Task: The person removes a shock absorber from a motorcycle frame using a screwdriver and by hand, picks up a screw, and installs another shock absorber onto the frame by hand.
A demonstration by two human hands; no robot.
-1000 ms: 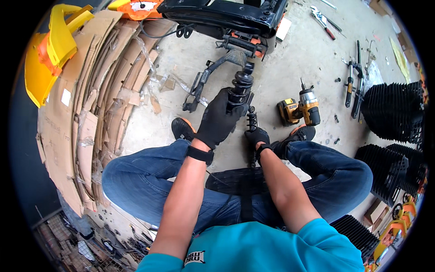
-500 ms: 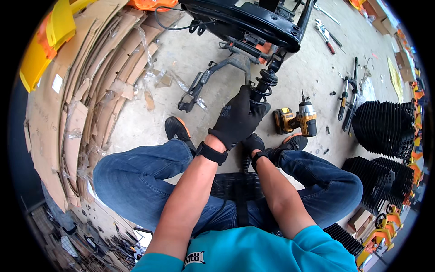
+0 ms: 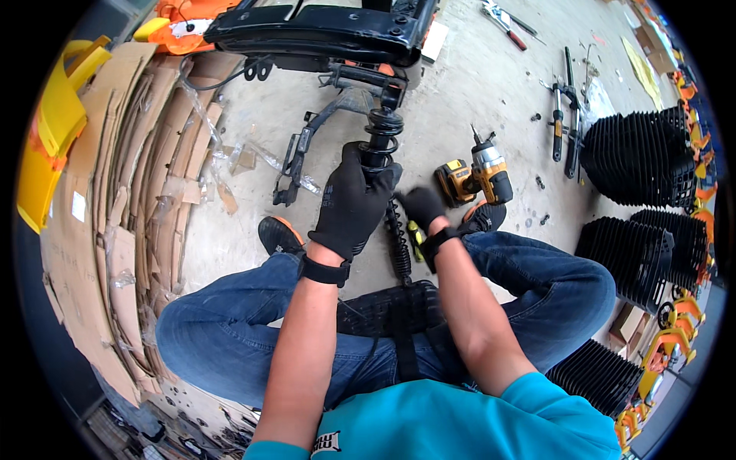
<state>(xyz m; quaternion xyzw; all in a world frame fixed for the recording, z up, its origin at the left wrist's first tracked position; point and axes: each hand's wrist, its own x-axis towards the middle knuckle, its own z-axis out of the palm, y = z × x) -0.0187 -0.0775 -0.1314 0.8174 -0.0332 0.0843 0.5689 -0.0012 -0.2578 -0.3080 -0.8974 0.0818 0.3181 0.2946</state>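
Note:
My left hand [image 3: 353,201], in a black glove, is closed around a black coil-spring shock absorber [image 3: 384,132]. The shock stands nearly upright, its top end at the underside of a black metal frame [image 3: 322,34]. Low over the floor, my gloved right hand [image 3: 424,207] is curled and slightly blurred; whatever it may hold is hidden. A second dark coil-spring shock [image 3: 399,245] lies between my feet, left of that hand. Beside it is a yellow-green tool [image 3: 415,239], partly covered by my right wrist.
A yellow-and-black cordless driver [image 3: 477,175] rests on the floor to the right. Fork-like tubes [image 3: 566,115] and pliers [image 3: 506,24] lie farther right. Black slatted baskets [image 3: 640,157] stand at the right side. Flattened cardboard [image 3: 115,222] is stacked at the left. A bent metal bracket [image 3: 307,142] hangs below the frame.
My view has shifted, so the frame and shock appear farther left. My right hand has come up and right from beside the lower shock, exposing it and the yellow-green tool. My left hand keeps its grip.

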